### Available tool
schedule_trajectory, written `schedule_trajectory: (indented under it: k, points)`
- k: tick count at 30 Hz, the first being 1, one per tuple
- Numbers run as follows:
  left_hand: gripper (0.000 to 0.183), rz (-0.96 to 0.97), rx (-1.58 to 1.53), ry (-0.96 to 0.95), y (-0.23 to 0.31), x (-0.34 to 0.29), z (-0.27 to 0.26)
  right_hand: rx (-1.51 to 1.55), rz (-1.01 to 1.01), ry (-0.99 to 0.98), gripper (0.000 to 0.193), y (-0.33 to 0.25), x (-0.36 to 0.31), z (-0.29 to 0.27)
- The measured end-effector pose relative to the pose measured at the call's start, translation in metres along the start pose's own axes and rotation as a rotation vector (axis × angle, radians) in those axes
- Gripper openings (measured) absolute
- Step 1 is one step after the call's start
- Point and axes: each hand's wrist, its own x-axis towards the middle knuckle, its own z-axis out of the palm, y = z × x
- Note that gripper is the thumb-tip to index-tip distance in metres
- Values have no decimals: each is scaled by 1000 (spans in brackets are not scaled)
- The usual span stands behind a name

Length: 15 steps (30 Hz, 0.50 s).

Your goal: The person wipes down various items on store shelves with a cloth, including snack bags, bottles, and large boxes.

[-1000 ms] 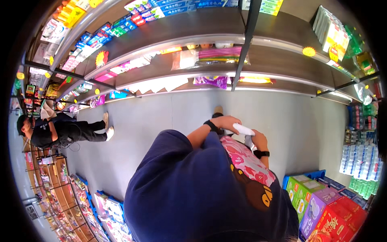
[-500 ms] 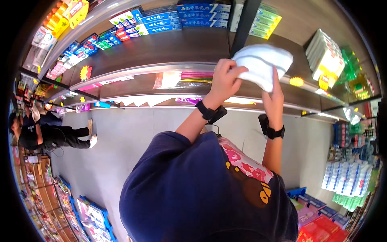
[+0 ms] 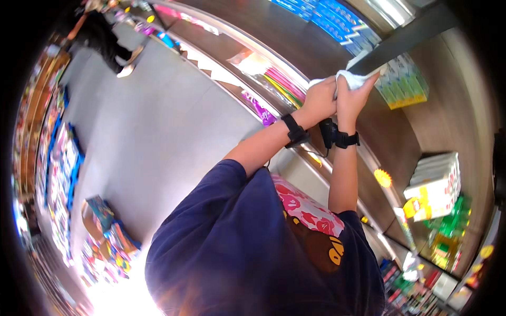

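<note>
A white cloth is bunched between my two hands at the lower end of the black shelf post. My left hand is closed on the cloth's left part, with a bit of white showing beyond its knuckles. Pressed close beside it, my right hand grips the cloth too, its fingers pointing up toward the post. Much of the cloth is hidden by my fingers, and I cannot tell whether it touches the post. Black straps with small dark devices sit on both wrists.
Blue boxes stand left of the post, green and yellow boxes right of it. White packs and green bottles are farther right. Colourful packets lie on the lower shelf. A person in dark clothes stands at the far left.
The view has turned, so the shelves now run diagonally. My hands have come together, and the cloth has gone from spread out to bunched up near the post.
</note>
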Motion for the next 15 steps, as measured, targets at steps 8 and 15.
schedule_trajectory:
  k: [8, 15]
  points:
    - [37, -343, 383, -268, -39, -32, 8, 40, 13, -128, 74, 66, -22, 10]
    - [36, -512, 498, -340, -55, -57, 3, -181, 43, -174, 76, 92, -47, 19]
